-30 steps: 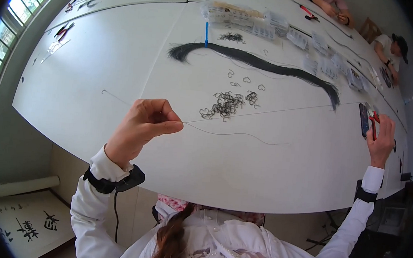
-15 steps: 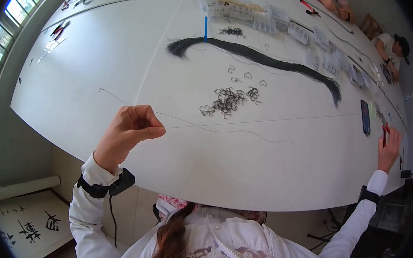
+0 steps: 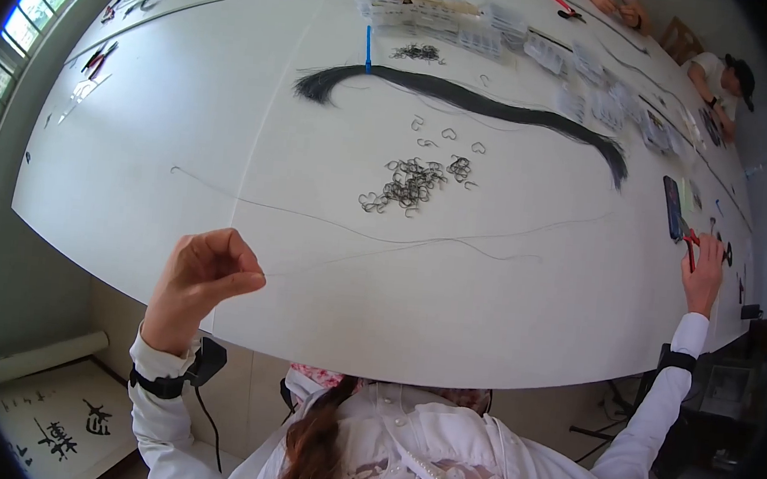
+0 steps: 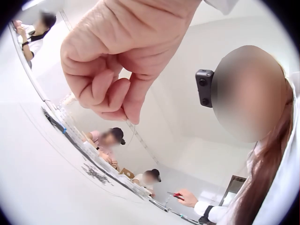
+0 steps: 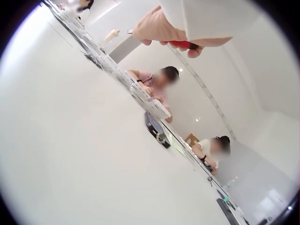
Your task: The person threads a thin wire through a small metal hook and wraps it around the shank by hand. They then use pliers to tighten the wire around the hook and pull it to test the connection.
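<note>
My left hand (image 3: 197,285) pinches a thin dark wire (image 3: 355,257) between thumb and index finger, above the table's front left part. From the fingertips the wire runs off to the right and fades from sight before my right hand. A second thin wire (image 3: 312,219), hooked at its left end, crosses under it on the table. Far to the right, my right hand (image 3: 703,278) grips red-handled pliers (image 3: 690,252) beside a dark phone (image 3: 672,206). The right wrist view shows the red handle (image 5: 180,44) within the curled fingers.
A heap of small bent wire pieces (image 3: 414,184) lies mid-table. Behind it stretches a long black wire bundle (image 3: 486,110) with a blue tie (image 3: 368,51). Clear plastic boxes (image 3: 480,38) line the back. Other pliers (image 3: 98,59) lie at left; other people (image 3: 721,82) sit across.
My left hand has moved left and toward me, drawing the wire along; the wire's right end no longer reaches near the pliers. My right hand has shifted slightly toward me, still holding the pliers.
</note>
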Tool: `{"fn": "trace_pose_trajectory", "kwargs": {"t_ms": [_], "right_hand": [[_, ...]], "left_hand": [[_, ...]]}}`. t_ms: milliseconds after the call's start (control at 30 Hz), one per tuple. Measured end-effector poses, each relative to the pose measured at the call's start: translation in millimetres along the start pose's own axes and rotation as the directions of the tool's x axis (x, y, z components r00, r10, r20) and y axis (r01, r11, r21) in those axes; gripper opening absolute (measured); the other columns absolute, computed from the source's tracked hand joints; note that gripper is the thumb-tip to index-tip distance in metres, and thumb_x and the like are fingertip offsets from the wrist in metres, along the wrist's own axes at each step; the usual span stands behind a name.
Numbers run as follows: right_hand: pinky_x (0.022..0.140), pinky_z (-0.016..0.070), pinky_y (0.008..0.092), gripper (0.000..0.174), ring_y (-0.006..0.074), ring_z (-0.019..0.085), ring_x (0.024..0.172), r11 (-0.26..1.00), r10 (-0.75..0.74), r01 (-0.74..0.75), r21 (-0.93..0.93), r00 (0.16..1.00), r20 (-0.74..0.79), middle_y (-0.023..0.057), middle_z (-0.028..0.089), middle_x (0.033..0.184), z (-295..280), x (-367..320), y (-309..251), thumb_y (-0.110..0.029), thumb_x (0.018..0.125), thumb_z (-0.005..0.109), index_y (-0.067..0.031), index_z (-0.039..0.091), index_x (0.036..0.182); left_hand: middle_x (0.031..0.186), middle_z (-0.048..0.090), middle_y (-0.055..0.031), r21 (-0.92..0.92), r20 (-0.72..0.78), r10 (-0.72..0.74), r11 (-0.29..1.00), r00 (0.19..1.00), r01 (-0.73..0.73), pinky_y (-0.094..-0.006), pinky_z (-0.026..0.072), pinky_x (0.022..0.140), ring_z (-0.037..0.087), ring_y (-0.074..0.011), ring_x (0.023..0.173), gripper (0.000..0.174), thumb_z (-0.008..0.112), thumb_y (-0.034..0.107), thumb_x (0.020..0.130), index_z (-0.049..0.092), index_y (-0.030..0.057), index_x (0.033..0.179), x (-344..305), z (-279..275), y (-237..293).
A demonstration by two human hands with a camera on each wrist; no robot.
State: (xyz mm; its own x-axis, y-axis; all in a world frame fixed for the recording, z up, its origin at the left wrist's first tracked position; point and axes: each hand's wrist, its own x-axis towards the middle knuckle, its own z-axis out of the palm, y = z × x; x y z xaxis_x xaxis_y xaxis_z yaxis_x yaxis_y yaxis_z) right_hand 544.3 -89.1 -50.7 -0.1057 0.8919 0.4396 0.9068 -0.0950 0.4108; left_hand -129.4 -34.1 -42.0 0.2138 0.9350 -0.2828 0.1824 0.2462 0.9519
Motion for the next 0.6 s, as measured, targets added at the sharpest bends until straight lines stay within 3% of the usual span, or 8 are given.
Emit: {"fn": "trace_pose_trajectory", "kwargs": {"t_ms": [100, 133, 233, 300, 400, 500, 600], "right_hand": [[0.087, 0.0438, 0.0415, 0.042, 0.0337, 0.048, 0.106, 0.987, -0.072, 0.066, 0.145, 0.997, 0.034, 0.0154, 0.051, 0.111, -14, 30, -45, -0.004, 0.070, 0.061, -0.0003, 0.049, 0.110], [0.087, 0.0434, 0.0412, 0.041, 0.0340, 0.048, 0.106, 0.973, -0.114, 0.108, 0.205, 0.993, 0.022, 0.0159, 0.050, 0.110, -15, 41, -63, -0.005, 0.070, 0.061, 0.0001, 0.048, 0.109], [0.086, 0.0409, 0.0426, 0.039, 0.0382, 0.046, 0.103, 0.880, -0.253, 0.183, 0.439, 0.962, 0.106, 0.0190, 0.048, 0.107, -22, 78, -119, -0.006, 0.071, 0.061, 0.0018, 0.046, 0.106], [0.084, 0.0429, 0.0405, 0.035, 0.0343, 0.048, 0.099, 0.827, -0.346, 0.297, 0.478, 0.938, 0.016, 0.0149, 0.049, 0.103, -16, 93, -155, -0.012, 0.072, 0.064, 0.0002, 0.047, 0.100], [0.081, 0.0443, 0.0387, 0.032, 0.0309, 0.048, 0.095, 0.760, -0.436, 0.332, 0.559, 0.898, 0.061, 0.0126, 0.048, 0.099, -13, 114, -191, -0.018, 0.077, 0.063, 0.0001, 0.047, 0.099], [0.080, 0.0454, 0.0374, 0.032, 0.0287, 0.049, 0.095, 0.736, -0.520, 0.433, 0.520, 0.854, 0.025, 0.0115, 0.047, 0.098, 1, 129, -206, -0.021, 0.081, 0.062, 0.0003, 0.047, 0.100], [0.080, 0.0460, 0.0368, 0.033, 0.0269, 0.049, 0.096, 0.753, -0.528, 0.421, 0.505, 0.845, 0.082, 0.0107, 0.047, 0.098, 17, 137, -213, -0.024, 0.083, 0.061, 0.0003, 0.047, 0.101]], "left_hand": [[0.070, 0.056, -0.0015, 0.074, 0.097, -0.065, 0.996, 0.993, 0.058, -0.0193, 0.0416, 0.060, 0.053, -0.0059, 0.067, 0.015, 0.066, -0.010, 0.072, 0.055, 0.0010, 0.072, -13, 23, 12], [0.066, 0.056, 0.0027, 0.102, 0.119, 0.010, 0.995, 0.993, -0.022, -0.0181, 0.0324, 0.048, 0.044, 0.0001, 0.053, 0.011, 0.068, -0.003, 0.076, 0.058, 0.0012, 0.073, -16, 32, 8], [0.064, 0.054, 0.0026, 0.172, 0.114, 0.126, 0.974, 0.986, -0.144, -0.0191, 0.0309, 0.046, 0.042, -0.0006, 0.049, 0.012, 0.071, -0.003, 0.073, 0.059, 0.0022, 0.071, -17, 68, 9], [0.064, 0.055, 0.0021, 0.180, 0.087, 0.199, 0.961, 0.976, -0.212, -0.0191, 0.0309, 0.045, 0.042, -0.0011, 0.047, 0.014, 0.072, -0.003, 0.071, 0.060, 0.0024, 0.074, -17, 87, 7], [0.067, 0.059, -0.0003, 0.091, 0.026, 0.250, 0.964, 0.968, -0.251, -0.0169, 0.0339, 0.045, 0.045, -0.0009, 0.046, 0.029, 0.074, -0.005, 0.069, 0.057, 0.0015, 0.093, -19, 107, 6], [0.066, 0.060, -0.0027, 0.051, -0.047, 0.162, 0.986, 0.986, -0.160, -0.0157, 0.0376, 0.049, 0.049, -0.0020, 0.053, 0.043, 0.075, -0.011, 0.062, 0.053, 0.0001, 0.098, -25, 119, 19], [0.066, 0.061, -0.0042, 0.060, -0.069, 0.203, 0.978, 0.977, -0.199, -0.0161, 0.0403, 0.050, 0.054, -0.0041, 0.054, 0.050, 0.076, -0.011, 0.061, 0.050, 0.0004, 0.103, -28, 125, 18]]}}
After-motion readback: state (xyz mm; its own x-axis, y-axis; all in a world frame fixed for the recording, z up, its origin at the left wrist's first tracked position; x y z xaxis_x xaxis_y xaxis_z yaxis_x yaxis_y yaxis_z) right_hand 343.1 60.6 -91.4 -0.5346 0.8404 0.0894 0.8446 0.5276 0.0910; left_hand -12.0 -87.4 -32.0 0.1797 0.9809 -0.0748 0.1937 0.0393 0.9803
